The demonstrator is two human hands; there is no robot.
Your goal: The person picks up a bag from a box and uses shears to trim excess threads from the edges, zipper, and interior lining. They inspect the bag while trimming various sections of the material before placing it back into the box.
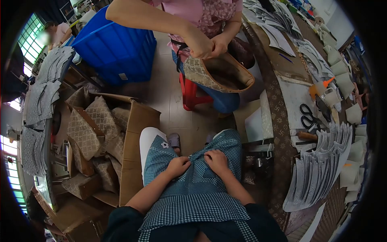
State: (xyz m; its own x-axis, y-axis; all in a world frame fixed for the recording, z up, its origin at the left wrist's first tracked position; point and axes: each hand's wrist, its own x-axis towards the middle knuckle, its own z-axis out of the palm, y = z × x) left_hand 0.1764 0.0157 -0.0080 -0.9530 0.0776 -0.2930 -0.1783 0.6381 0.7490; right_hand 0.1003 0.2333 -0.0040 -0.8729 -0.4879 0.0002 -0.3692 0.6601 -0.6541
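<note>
My left hand (pixel 178 166) lies on the lap of my checked apron (pixel 183 205), its fingers loosely bent and pointing inward. Beside it, my right hand (pixel 216 161) rests on the same cloth with its fingers spread a little. Neither hand appears to hold anything. Across from me, a seated person in a pink top holds a patterned bag piece (pixel 205 74) with a brown rim in both hands. Its opening faces toward me, and the person's fingers are pressed together at its upper edge.
At my left, a cardboard box (pixel 139 141) holds several patterned bag pieces (pixel 84 135). A blue bin (pixel 117 52) stands behind it. On the right bench are scissors (pixel 309 117), an orange-tipped bottle (pixel 318 89) and stacked grey strips (pixel 318 171). A red stool (pixel 188 94) supports the person.
</note>
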